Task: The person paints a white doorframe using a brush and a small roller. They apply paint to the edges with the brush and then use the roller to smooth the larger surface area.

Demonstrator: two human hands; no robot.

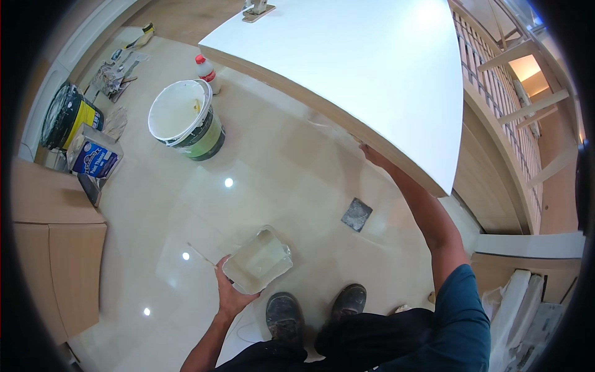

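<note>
My left hand (232, 294) is closed on the near left wall of a pale rectangular plastic tub (280, 266), whose inside is coated whitish. A thin stick-like piece (199, 253) juts out to the left beside my fingers; I cannot tell whether it is held. My right arm reaches forward along the edge of a white door (353, 74) with a bare wood-coloured edge. At that edge is my right hand (373, 156), mostly behind the door, its fingers hidden. Whatever it may hold cannot be made out.
A large white-lined bucket (173, 115) stands ahead left, with a red-capped bottle (208, 73) behind it. By the left wall are a dark paint pail (68, 118) and a blue-labelled can (96, 155). A grey square (357, 214) lies on the glossy floor; a railing (496, 93) rises right.
</note>
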